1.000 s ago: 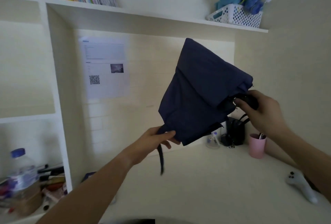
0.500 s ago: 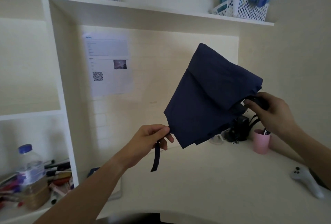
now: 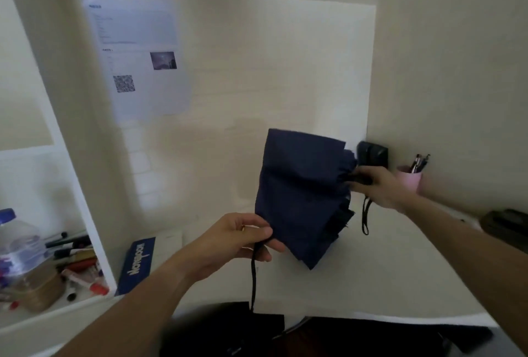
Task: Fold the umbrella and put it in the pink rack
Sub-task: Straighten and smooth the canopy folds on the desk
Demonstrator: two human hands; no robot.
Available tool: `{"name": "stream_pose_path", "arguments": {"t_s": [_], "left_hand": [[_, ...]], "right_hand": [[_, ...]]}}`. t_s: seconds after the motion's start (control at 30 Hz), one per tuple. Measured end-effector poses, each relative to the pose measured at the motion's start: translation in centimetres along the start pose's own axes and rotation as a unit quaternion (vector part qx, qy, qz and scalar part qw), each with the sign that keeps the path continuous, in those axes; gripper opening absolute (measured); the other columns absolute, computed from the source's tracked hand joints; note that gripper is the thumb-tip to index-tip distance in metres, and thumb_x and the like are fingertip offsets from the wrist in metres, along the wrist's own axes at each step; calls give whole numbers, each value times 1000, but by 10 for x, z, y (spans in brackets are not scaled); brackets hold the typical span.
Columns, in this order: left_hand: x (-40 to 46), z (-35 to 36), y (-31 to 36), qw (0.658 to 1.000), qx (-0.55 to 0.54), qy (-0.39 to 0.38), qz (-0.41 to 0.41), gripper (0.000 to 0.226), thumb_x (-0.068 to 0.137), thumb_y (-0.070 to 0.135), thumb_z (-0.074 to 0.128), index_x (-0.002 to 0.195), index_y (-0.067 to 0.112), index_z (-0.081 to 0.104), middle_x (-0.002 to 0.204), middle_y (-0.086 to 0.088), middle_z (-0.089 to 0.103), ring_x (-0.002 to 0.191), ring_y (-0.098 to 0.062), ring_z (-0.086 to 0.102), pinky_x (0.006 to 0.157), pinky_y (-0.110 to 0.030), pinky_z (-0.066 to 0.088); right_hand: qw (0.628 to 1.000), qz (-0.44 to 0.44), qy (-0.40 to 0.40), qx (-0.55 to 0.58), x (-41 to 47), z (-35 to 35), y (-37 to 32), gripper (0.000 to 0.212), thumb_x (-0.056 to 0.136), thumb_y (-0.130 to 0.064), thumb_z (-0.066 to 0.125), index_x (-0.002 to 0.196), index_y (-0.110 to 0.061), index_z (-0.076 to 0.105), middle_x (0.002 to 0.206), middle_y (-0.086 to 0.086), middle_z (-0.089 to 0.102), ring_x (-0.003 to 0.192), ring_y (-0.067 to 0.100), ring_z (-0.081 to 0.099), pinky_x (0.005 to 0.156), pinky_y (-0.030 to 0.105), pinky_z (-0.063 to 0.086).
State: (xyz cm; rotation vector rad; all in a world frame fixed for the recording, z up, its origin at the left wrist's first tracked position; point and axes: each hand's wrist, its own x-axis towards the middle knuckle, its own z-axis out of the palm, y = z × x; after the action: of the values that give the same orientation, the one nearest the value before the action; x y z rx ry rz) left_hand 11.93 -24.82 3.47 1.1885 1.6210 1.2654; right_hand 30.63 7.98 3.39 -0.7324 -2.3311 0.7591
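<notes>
A collapsed navy umbrella [image 3: 300,193] hangs in the air above the white desk [image 3: 371,276], its loose fabric bunched. My right hand [image 3: 383,188] grips the black handle at the umbrella's right end, and a wrist loop dangles below it. My left hand [image 3: 243,242] pinches the closing strap [image 3: 253,279] at the fabric's lower left edge; the strap hangs straight down. A small pink cup [image 3: 410,181] holding pens stands at the desk's back right corner, just behind my right hand.
A black device [image 3: 373,155] sits against the wall beside the pink cup. A blue box [image 3: 137,265] lies at the desk's left. The left shelf compartment holds a water bottle [image 3: 20,245] and several markers. A dark object [image 3: 505,222] lies at far right.
The view has tilted downward. Both hands have lowered the umbrella toward the desk, and its fabric now hangs narrower. My left hand still pinches the strap.
</notes>
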Motion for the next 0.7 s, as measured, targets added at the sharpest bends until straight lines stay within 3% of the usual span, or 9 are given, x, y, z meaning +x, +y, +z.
{"name": "stream_pose_path", "arguments": {"t_s": [0.07,0.17,0.27,0.37,0.53,0.6,0.7], "left_hand": [[6,7,-20,999,-42,15,-26,25,98,16,64,112,-4,70,105,-15,79,86,-24,74,81,-31,60],[17,19,-50,990,-99,62,-83,22,93,16,71,106,-2,74,103,-15,79,88,-22,75,86,-35,61],[25,30,-74,979,-127,91,-134,18,91,16,75,104,4,77,102,-11,80,91,-22,76,85,-33,62],[34,36,-91,965,-169,121,-161,26,88,12,77,113,3,73,109,-16,78,89,-23,76,73,-28,62],[48,44,-110,954,-201,155,-156,36,82,0,81,116,-1,70,113,-20,75,93,-26,76,69,-26,60],[53,48,-112,955,-203,157,-150,35,81,-1,81,114,-1,71,112,-19,75,92,-25,76,71,-26,60],[61,52,-115,961,-187,150,-138,35,81,1,82,114,0,71,110,-20,75,94,-25,75,74,-28,60]], "right_hand": [[999,-6,-44,-25,1,23,10,11,88,-25,74,99,-25,72,95,-5,74,88,13,69,85,36,54],[996,-17,-61,-55,4,55,23,14,86,-23,76,94,-33,69,86,-12,71,82,12,65,75,24,46],[992,4,-75,-105,14,80,39,17,86,-30,73,103,-25,73,91,-5,72,86,19,65,75,29,47],[981,36,-74,-175,23,99,55,23,88,-32,67,109,-21,70,104,5,75,96,29,66,78,36,50],[970,97,2,-221,20,114,77,36,88,-24,64,123,-19,64,121,8,70,112,33,59,88,42,53],[975,98,71,-185,8,117,72,40,87,-10,62,126,-17,63,124,9,66,116,34,55,93,44,51],[973,66,208,-68,-23,122,50,39,85,4,56,114,-19,66,116,5,66,104,27,60,90,40,52]]}}
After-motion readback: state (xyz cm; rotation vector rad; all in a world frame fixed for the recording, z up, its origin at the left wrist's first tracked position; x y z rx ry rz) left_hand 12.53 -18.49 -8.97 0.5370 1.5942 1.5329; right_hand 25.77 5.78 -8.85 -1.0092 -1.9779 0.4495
